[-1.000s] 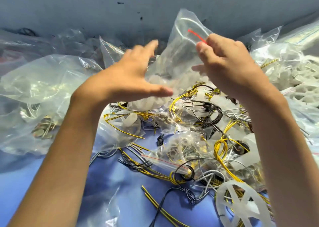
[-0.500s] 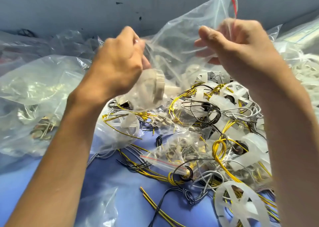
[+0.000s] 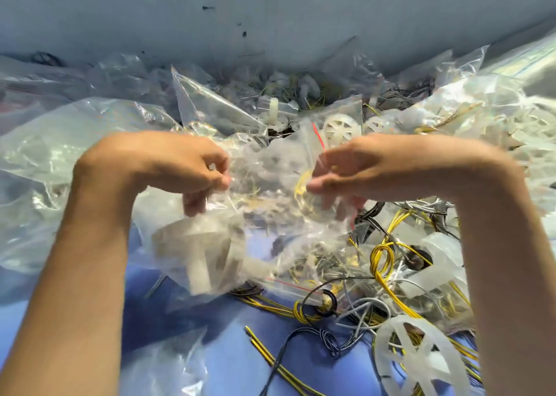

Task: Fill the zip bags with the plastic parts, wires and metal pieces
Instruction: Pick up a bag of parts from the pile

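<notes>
A clear zip bag (image 3: pixel 264 185) with a red seal line hangs between my hands over the blue table, blurred by motion. A white plastic part (image 3: pixel 198 254) and some yellow wire show inside it. My left hand (image 3: pixel 180 170) pinches the bag's left edge with curled fingers. My right hand (image 3: pixel 355 173) grips the bag's right edge beside the red strip. Yellow, grey and black wires (image 3: pixel 382 263) and white plastic wheels (image 3: pixel 415 356) lie loose below right.
Filled and empty zip bags pile up at the left (image 3: pixel 60 155), along the back and at the right (image 3: pixel 496 110). A sealed small bag of metal pieces (image 3: pixel 304 269) lies under the held one. Blue table surface (image 3: pixel 234 356) shows near me. A grey wall (image 3: pixel 270 19) stands behind.
Both hands dropped from high near the wall to mid-height and brought the bag down with them. The left hand went from spread open to pinching the bag's edge.
</notes>
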Demonstrator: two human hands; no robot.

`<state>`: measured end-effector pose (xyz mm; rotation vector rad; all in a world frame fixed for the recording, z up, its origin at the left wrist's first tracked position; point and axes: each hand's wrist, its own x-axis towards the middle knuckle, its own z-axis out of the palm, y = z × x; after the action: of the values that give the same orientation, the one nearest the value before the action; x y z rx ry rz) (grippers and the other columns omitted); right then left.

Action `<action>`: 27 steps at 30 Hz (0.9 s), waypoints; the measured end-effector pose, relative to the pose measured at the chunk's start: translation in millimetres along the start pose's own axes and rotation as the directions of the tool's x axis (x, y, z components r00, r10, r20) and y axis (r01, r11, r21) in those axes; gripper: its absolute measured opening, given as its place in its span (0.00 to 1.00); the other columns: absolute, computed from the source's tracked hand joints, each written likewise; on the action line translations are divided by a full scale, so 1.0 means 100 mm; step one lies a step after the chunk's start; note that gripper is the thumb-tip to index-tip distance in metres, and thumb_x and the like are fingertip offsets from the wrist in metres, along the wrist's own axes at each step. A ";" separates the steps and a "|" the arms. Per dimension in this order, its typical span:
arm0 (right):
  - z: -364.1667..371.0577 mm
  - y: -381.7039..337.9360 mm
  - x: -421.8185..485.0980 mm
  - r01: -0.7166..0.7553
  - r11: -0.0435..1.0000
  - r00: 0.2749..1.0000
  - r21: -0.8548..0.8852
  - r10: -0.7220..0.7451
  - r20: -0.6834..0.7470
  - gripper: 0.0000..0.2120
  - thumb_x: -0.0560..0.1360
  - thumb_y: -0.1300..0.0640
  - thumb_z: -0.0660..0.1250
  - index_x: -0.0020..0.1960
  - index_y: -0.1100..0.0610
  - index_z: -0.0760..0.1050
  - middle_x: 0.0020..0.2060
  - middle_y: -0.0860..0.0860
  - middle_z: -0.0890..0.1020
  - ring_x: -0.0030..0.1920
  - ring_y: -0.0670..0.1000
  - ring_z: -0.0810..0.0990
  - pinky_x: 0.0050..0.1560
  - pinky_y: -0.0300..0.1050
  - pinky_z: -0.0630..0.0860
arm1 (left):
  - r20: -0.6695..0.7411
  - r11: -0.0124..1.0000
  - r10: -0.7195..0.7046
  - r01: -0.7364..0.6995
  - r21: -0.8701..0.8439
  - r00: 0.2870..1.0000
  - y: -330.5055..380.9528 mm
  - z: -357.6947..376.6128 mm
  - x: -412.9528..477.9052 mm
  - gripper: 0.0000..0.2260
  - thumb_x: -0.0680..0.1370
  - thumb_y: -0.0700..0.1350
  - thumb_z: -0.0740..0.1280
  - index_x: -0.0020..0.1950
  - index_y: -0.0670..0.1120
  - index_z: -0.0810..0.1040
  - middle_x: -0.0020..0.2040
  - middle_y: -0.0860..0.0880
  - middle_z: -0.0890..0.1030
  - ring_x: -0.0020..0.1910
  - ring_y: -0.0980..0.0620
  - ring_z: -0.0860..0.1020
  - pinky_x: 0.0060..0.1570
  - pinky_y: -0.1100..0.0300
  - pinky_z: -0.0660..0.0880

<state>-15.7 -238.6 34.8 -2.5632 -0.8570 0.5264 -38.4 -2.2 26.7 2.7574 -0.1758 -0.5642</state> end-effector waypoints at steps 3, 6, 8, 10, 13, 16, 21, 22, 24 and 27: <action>0.00 0.00 0.01 0.043 0.992 0.999 -0.120 -0.040 0.029 0.20 0.63 0.33 0.67 0.48 0.43 0.76 0.40 0.33 0.81 0.39 0.36 0.79 0.42 0.35 0.75 | -0.017 1.000 0.014 -0.014 0.022 1.000 0.01 -0.05 0.02 0.06 0.76 0.45 0.68 0.51 0.51 0.75 0.34 0.59 0.83 0.37 0.58 0.81 0.43 0.61 0.73; 0.00 0.00 0.01 0.052 0.971 0.999 -0.232 -0.053 0.003 0.08 0.67 0.40 0.70 0.44 0.39 0.76 0.37 0.24 0.75 0.40 0.31 0.76 0.36 0.29 0.70 | 0.015 0.998 0.048 -0.048 0.031 0.999 0.04 -0.07 0.00 0.17 0.67 0.52 0.73 0.55 0.55 0.77 0.42 0.62 0.84 0.45 0.60 0.81 0.53 0.56 0.77; 0.02 0.02 0.03 0.032 0.967 0.999 -0.253 -0.035 -0.007 0.04 0.72 0.43 0.68 0.43 0.42 0.78 0.37 0.29 0.78 0.39 0.34 0.77 0.39 0.35 0.72 | 0.037 0.996 0.087 -0.088 0.033 0.996 0.07 -0.06 -0.04 0.27 0.55 0.58 0.68 0.53 0.55 0.79 0.44 0.62 0.84 0.45 0.60 0.81 0.53 0.55 0.78; 0.04 0.03 0.04 0.002 0.981 1.000 -0.196 -0.003 -0.005 0.08 0.77 0.47 0.63 0.43 0.48 0.79 0.36 0.37 0.82 0.36 0.37 0.79 0.39 0.36 0.73 | 0.036 0.991 0.127 -0.128 0.033 0.991 0.08 -0.05 -0.06 0.29 0.51 0.61 0.64 0.49 0.56 0.81 0.44 0.62 0.84 0.47 0.61 0.81 0.54 0.54 0.78; 0.05 0.02 0.05 -0.063 0.993 0.998 -0.104 0.061 -0.020 0.14 0.81 0.53 0.58 0.42 0.57 0.78 0.32 0.43 0.84 0.29 0.40 0.79 0.30 0.29 0.69 | 0.023 0.988 0.153 -0.152 -0.030 0.988 0.11 -0.07 -0.11 0.27 0.51 0.65 0.66 0.47 0.57 0.81 0.45 0.62 0.84 0.50 0.61 0.81 0.56 0.55 0.77; 0.05 0.01 0.05 -0.089 0.996 0.996 -0.025 0.088 -0.032 0.14 0.82 0.55 0.57 0.41 0.57 0.74 0.36 0.49 0.86 0.31 0.45 0.82 0.34 0.35 0.74 | 0.025 0.987 0.156 -0.155 -0.043 0.987 0.17 -0.07 -0.12 0.33 0.51 0.72 0.68 0.51 0.58 0.80 0.47 0.62 0.83 0.52 0.59 0.81 0.59 0.49 0.75; 0.06 -0.02 0.03 -0.076 0.997 0.996 -0.004 0.076 -0.037 0.13 0.82 0.54 0.57 0.42 0.56 0.73 0.35 0.47 0.85 0.32 0.47 0.84 0.34 0.38 0.74 | 0.129 0.980 0.117 -0.136 0.146 0.985 0.31 0.05 0.02 0.19 0.67 0.59 0.74 0.55 0.56 0.77 0.42 0.64 0.83 0.40 0.68 0.80 0.46 0.63 0.76; 0.05 -0.02 0.03 -0.069 0.998 0.997 -0.003 0.069 -0.026 0.12 0.82 0.53 0.57 0.43 0.56 0.73 0.35 0.47 0.85 0.32 0.47 0.84 0.33 0.38 0.73 | 0.148 0.981 0.124 -0.143 0.130 0.981 0.32 0.08 0.07 0.12 0.72 0.49 0.71 0.55 0.55 0.76 0.40 0.61 0.84 0.39 0.67 0.80 0.42 0.64 0.74; 0.05 -0.03 0.03 -0.057 0.998 0.998 0.029 0.057 0.016 0.12 0.82 0.53 0.56 0.44 0.56 0.72 0.37 0.49 0.86 0.31 0.48 0.84 0.32 0.40 0.73 | 0.194 0.986 0.146 -0.158 0.051 0.970 0.29 0.10 0.11 0.09 0.77 0.37 0.64 0.51 0.51 0.75 0.38 0.56 0.85 0.37 0.61 0.83 0.38 0.66 0.71; 0.05 -0.05 0.02 -0.012 0.998 0.997 0.065 0.007 0.072 0.12 0.83 0.56 0.54 0.44 0.57 0.69 0.33 0.51 0.85 0.28 0.48 0.83 0.30 0.38 0.73 | 0.184 0.977 0.194 -0.174 -0.119 0.964 0.17 0.07 0.05 0.07 0.79 0.35 0.63 0.44 0.46 0.71 0.29 0.50 0.82 0.26 0.52 0.80 0.28 0.67 0.70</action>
<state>-18.9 -232.4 32.6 -2.5030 -0.8381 0.6429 -37.2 -21.5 24.5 2.5501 -0.4327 -0.7689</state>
